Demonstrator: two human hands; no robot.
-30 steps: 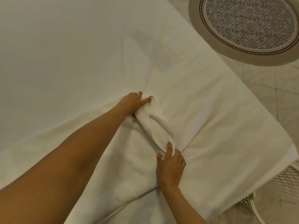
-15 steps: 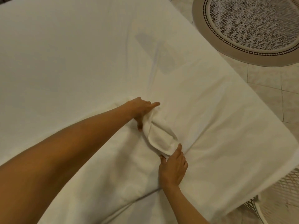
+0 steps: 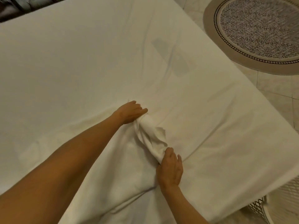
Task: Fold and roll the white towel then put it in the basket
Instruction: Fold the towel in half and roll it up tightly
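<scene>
The white towel (image 3: 152, 136) lies on a white-sheeted bed, partly rolled into a short thick tube, with its flat unrolled part spreading toward me. My left hand (image 3: 131, 113) grips the roll's far end, fingers curled over it. At the near end, my right hand (image 3: 169, 167) holds the roll, fingers wrapped on the cloth. A loose corner sticks out of the roll's middle. A white lattice basket (image 3: 278, 202) peeks out at the bottom right, below the bed's edge.
The bed's white sheet (image 3: 80, 70) fills most of the view. A round patterned rug (image 3: 258, 29) lies on the tiled floor at the upper right. The bed's right edge runs diagonally toward the basket.
Both hands have rolled the towel further away from me, and the roll is thicker. A loose corner has popped out of its middle. My head has tilted, showing more of the bed's far edge.
</scene>
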